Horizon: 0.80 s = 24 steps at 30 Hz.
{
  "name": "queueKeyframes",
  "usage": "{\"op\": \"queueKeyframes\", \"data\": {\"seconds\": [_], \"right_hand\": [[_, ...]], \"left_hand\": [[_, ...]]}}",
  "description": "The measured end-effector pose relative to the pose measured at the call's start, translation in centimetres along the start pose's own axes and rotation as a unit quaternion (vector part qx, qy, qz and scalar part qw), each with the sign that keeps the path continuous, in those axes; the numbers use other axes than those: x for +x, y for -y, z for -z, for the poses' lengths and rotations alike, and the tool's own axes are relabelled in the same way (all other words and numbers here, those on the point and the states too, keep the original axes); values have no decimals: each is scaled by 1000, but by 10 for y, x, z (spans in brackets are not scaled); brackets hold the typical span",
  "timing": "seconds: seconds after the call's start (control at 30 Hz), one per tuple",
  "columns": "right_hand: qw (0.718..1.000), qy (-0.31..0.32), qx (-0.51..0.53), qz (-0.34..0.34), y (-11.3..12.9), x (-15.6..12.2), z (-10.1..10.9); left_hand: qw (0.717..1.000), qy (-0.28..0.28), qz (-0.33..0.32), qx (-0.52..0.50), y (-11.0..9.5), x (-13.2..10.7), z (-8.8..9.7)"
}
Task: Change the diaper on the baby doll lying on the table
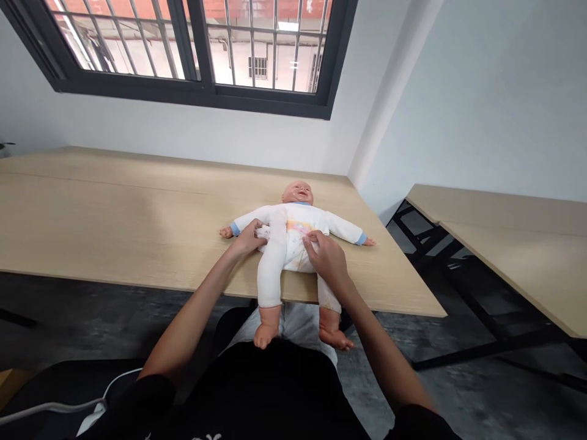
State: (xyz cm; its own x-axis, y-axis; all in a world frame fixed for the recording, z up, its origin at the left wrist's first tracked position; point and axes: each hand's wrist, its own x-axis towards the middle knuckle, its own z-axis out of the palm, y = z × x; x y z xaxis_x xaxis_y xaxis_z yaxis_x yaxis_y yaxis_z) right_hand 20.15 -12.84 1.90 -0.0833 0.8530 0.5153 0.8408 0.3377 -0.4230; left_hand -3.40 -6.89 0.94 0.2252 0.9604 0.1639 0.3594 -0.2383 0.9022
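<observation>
A baby doll [300,194] lies on its back on the wooden table [114,226], head toward the window, legs hanging over the near edge. Its white top [316,215] has blue cuffs and a coloured print. Around its hips is a white diaper [296,260] with small printed marks. My left hand [250,238] is closed on a bunched white side piece of the diaper beside the doll's hip. With bent fingers, my right hand [324,252] pinches the diaper's front near the other hip. The fingers partly hide what they grip.
A barred window [206,98] is set in the wall behind the table. To the right, across a gap, stands a second table [518,238] with black folding legs. At lower left, a white cable [55,406] runs past a dark chair [59,385].
</observation>
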Motion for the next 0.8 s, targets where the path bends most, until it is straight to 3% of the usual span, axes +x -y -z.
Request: {"op": "queueKeyframes", "data": {"seconds": [0.13,0.23,0.4,0.57,0.67,0.8], "right_hand": [[999,3,-24,23,-1,7,3],[994,15,-15,105,5,21,7],[949,155,49,268,27,61,4],[905,302,36,297,43,107,-19],[885,382,7,268,52,125,-34],[885,391,-30,251,63,131,-52]], "left_hand": [[995,21,-64,77,2,-6,20],[979,-13,-108,175,5,-10,29],[975,-55,-93,193,12,-12,31],[989,-109,-19,98,21,-18,37],[995,-84,31,-43,24,-23,42],[983,-75,68,-153,22,-26,44]]}}
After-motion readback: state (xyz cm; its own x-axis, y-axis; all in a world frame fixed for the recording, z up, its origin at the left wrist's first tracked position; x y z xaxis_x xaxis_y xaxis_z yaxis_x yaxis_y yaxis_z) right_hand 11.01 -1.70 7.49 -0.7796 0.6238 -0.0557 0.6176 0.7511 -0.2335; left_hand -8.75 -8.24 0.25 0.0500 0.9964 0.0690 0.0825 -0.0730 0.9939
